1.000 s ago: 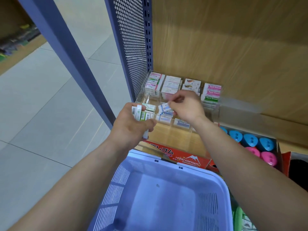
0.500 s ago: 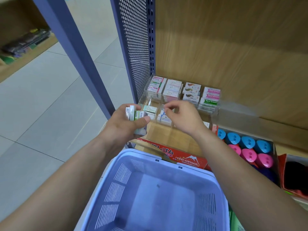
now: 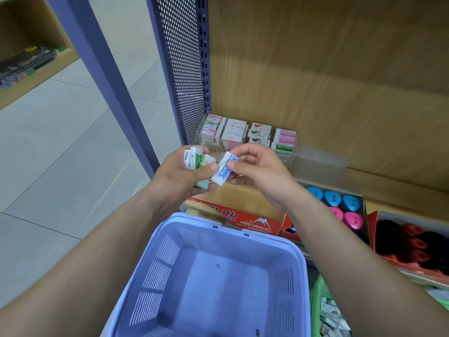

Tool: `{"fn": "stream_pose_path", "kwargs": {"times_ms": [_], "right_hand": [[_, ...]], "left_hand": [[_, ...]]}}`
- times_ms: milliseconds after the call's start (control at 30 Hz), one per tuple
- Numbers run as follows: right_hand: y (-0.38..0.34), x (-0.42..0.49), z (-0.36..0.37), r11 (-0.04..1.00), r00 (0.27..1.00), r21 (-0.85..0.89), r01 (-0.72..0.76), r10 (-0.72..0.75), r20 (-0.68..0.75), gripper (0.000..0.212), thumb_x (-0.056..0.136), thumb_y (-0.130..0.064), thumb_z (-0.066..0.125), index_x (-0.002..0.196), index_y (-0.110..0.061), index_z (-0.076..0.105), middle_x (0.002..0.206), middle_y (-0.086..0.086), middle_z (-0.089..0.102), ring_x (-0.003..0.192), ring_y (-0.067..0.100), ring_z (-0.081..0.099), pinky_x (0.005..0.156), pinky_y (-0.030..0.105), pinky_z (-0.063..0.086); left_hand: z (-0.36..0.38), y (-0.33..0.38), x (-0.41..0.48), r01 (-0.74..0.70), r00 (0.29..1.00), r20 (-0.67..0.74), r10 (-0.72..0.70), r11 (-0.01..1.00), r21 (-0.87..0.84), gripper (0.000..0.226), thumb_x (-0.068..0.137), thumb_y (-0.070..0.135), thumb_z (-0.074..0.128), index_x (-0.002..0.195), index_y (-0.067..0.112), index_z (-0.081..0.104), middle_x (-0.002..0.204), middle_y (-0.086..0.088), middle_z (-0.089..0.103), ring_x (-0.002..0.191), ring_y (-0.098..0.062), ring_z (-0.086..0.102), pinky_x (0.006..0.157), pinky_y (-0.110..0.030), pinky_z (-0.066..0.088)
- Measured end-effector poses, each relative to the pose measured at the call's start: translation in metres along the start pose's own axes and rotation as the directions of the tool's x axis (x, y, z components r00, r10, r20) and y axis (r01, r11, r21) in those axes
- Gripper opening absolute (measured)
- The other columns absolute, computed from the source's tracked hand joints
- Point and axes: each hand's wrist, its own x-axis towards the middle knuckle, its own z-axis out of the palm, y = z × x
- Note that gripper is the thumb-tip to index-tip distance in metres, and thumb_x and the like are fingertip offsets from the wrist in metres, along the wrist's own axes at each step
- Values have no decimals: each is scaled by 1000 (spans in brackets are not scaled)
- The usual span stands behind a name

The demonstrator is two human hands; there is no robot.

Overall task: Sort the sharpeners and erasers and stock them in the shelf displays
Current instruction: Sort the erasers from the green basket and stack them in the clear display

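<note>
The left hand (image 3: 181,175) gripped the green erasers (image 3: 198,161), the right hand (image 3: 258,172) pinched the blue eraser (image 3: 224,171) near the clear display (image 3: 245,133); square, label-up insertion into a matching compartment appeared advisable.

We see a wood-grain back panel (image 3: 315,69) with a matt, smooth finish beside a perforated metal side panel (image 3: 179,69) painted a dull blue-grey, and a clear plastic display (image 3: 294,156) that glints faintly. The blue-sleeved eraser (image 3: 223,170) and the green-sleeved erasers (image 3: 198,161) look wrapped in printed paper under a shiny film, the red box (image 3: 255,224) reads to us as glossy printed cardboard, and the sharpeners (image 3: 331,199) are smooth, shiny plastic. We take the lilac basket (image 3: 184,220) for slotted moulded plastic with a soft sheen, and the floor (image 3: 60,154) for smooth, matt grey tile.
</note>
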Motion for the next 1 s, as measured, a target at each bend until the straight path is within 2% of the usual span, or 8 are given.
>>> {"fn": "stream_pose_path", "kwargs": {"times_ms": [100,200,300,433,567,767,900,1000], "right_hand": [[0,-6,-8,999,999,42,-17,19,-47,16,93,3,66,99,-11,59,90,16,71,72,23,71,68,29,60],[3,-11,-23,1000,995,-4,4,-4,-100,25,94,4,63,108,-16,63,89,14,69,73,24,72,71,30,60],[8,-16,-46,998,976,-62,-12,-1,-218,17,92,2,66,100,-13,66,89,12,71,76,26,74,72,32,60],[21,-14,-77,987,918,-132,-94,35,-395,14,88,-4,74,89,-13,64,72,0,72,70,20,71,66,35,58],[34,3,-94,963,884,-233,-133,9,-468,13,86,-9,77,85,-14,64,67,-1,69,61,15,63,60,31,52],[51,53,-88,811,944,-565,-151,-52,-327,5,88,-14,74,90,-19,72,81,4,73,62,5,62,51,15,47],[66,80,-79,663,974,-733,-153,-23,-224,8,92,-13,68,93,-20,72,84,-3,70,76,14,66,62,25,54],[75,90,-78,457,994,-884,-96,3,-106,10,96,-18,61,100,-20,69,97,-1,69,88,19,65,78,38,58]], "left_hand": [[0,1,-1,16,999,-33,-14,998,56,40,83,-3,75,117,9,60,92,-12,74,76,-21,74,63,-31,61],[0,-1,-3,15,998,-64,-6,990,142,41,83,-2,77,118,10,60,95,-17,72,75,-22,72,61,-30,58],[-1,-4,-5,23,999,-50,-13,977,214,39,84,-2,76,118,11,60,93,-17,70,75,-23,69,61,-31,58],[1,-8,-4,50,998,-41,-40,959,279,37,86,-5,73,116,10,60,88,-15,69,75,-23,69,60,-30,60],[7,-10,-3,60,998,-38,-51,946,319,36,87,-4,73,118,10,60,89,-17,69,72,-21,69,55,-25,58],[14,-14,5,72,997,-36,-64,925,374,36,86,-4,74,114,14,61,86,-11,71,60,-11,68,57,-27,58],[16,-16,11,78,997,-45,-65,924,373,36,85,-4,74,113,15,62,90,-15,72,61,-13,68,56,-26,58],[15,-18,15,84,996,-45,-73,932,352,36,85,-5,74,112,15,62,87,-16,72,65,-17,68,57,-28,59]]}}
